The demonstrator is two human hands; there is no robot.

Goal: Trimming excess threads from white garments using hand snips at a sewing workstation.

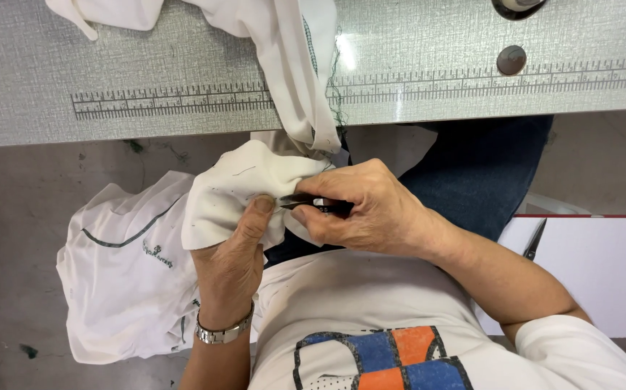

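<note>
Both hands (295, 227) pinch soft white fabric (237, 191), right gripping dark snips (313, 204).

white tee (370, 303) (blue-orange print) | jeans (472, 173) | metal wristwatch (222, 334)

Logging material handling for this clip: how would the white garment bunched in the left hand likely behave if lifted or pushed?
The white garment is probably floppy: it folds over the left hand and hangs limp off the table edge. Likely light, since a thumb pins it. Pushed, it would probably wrinkle rather than slide.
</note>
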